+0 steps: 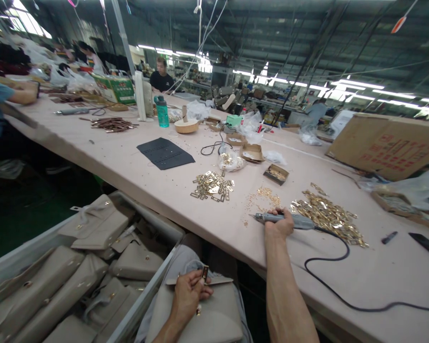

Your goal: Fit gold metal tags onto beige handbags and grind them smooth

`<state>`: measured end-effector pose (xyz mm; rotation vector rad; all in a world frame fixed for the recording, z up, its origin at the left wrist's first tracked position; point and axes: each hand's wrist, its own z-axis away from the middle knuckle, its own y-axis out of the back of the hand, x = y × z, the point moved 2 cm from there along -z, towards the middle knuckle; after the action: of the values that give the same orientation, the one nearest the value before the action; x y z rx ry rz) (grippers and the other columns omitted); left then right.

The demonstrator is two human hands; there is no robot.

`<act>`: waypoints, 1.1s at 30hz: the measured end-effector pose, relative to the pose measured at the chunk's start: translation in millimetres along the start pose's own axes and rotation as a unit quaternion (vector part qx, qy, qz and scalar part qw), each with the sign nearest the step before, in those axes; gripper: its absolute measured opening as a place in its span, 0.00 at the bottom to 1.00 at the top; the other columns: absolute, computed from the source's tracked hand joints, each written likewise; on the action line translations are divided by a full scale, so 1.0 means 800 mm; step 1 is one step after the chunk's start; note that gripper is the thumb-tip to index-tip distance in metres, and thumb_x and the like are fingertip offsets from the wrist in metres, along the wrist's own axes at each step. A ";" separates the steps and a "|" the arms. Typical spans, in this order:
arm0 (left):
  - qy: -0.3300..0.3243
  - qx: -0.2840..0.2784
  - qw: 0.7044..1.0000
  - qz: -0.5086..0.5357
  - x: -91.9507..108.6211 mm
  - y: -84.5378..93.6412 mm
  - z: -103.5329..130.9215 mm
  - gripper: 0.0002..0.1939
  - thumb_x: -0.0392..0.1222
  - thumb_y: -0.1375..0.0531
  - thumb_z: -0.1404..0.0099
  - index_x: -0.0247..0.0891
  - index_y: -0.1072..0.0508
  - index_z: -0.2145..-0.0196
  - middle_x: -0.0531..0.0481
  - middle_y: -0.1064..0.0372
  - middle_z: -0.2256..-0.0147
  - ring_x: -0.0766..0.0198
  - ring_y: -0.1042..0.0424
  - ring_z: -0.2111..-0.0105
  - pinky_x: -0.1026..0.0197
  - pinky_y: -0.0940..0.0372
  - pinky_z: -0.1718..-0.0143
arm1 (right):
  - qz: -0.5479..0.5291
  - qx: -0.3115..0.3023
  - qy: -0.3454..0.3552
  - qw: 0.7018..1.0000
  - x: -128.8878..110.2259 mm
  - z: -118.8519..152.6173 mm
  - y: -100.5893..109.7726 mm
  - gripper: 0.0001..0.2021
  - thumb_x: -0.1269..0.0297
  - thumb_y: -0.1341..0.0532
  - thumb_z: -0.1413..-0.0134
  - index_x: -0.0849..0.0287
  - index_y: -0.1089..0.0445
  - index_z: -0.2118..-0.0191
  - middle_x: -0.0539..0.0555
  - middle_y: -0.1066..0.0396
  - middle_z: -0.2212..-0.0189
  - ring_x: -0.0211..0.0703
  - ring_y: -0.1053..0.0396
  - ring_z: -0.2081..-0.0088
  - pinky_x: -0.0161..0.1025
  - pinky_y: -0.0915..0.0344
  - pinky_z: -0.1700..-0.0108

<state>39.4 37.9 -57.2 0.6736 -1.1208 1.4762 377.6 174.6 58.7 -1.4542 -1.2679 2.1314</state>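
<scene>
Across our lap lies a smooth beige bag (218, 324), our left hand (188, 291) with its fingers pinched on a small metal plate (205, 272) above it, beside a bin (145, 288) heaped with similar bags (98, 221). On the pale, flat table (214, 224), our right hand (280, 224) has its fingers wrapped round a grey corded screwdriver (302, 221), near scattered gold bits (266, 196). Beyond sit a little cardboard tray (272, 179) of gold pieces and a printed carton (389, 145), under the hall's dark roof (307, 33).
</scene>
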 end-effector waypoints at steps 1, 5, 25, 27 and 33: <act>0.000 0.001 1.000 0.000 0.000 0.000 0.000 0.29 0.57 0.28 0.50 0.29 0.21 0.59 0.38 0.20 0.66 0.57 0.19 0.75 0.65 0.27 0.76 | 0.000 0.001 0.000 1.000 0.000 0.000 0.000 0.11 0.68 0.35 0.54 0.57 0.41 0.70 0.45 0.36 0.74 0.32 0.39 0.79 0.31 0.34 0.77; 0.004 0.007 1.000 0.002 -0.001 0.000 -0.002 0.30 0.57 0.27 0.52 0.30 0.21 0.60 0.38 0.20 0.67 0.57 0.19 0.76 0.64 0.27 0.77 | 0.000 0.002 -0.002 1.000 0.001 -0.002 0.001 0.11 0.68 0.35 0.54 0.57 0.41 0.70 0.45 0.36 0.73 0.32 0.39 0.78 0.31 0.34 0.77; -0.034 0.005 0.998 -0.043 0.001 0.004 0.000 0.24 0.54 0.30 0.46 0.32 0.17 0.58 0.41 0.19 0.62 0.56 0.19 0.71 0.62 0.24 0.71 | 0.004 -0.043 -0.018 0.999 -0.013 0.011 0.016 0.10 0.66 0.35 0.51 0.57 0.39 0.67 0.46 0.36 0.71 0.32 0.39 0.78 0.32 0.33 0.75; -0.033 0.003 0.999 -0.042 0.000 0.005 0.000 0.24 0.54 0.30 0.45 0.32 0.17 0.58 0.40 0.19 0.62 0.56 0.18 0.71 0.62 0.24 0.71 | 0.009 -0.040 -0.014 0.999 -0.012 0.010 0.015 0.10 0.67 0.35 0.51 0.57 0.40 0.68 0.46 0.36 0.71 0.32 0.39 0.78 0.31 0.34 0.75; -0.032 0.000 0.999 -0.041 0.003 0.005 0.003 0.25 0.55 0.30 0.45 0.31 0.18 0.58 0.39 0.19 0.62 0.55 0.18 0.71 0.61 0.24 0.70 | 0.026 -0.042 -0.010 0.999 -0.012 0.011 0.014 0.10 0.65 0.35 0.51 0.57 0.39 0.68 0.45 0.36 0.72 0.32 0.39 0.78 0.32 0.34 0.76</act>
<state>34.5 37.2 -55.5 0.7618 -1.1287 1.3934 377.0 157.6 57.3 -1.5187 -1.3567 2.1541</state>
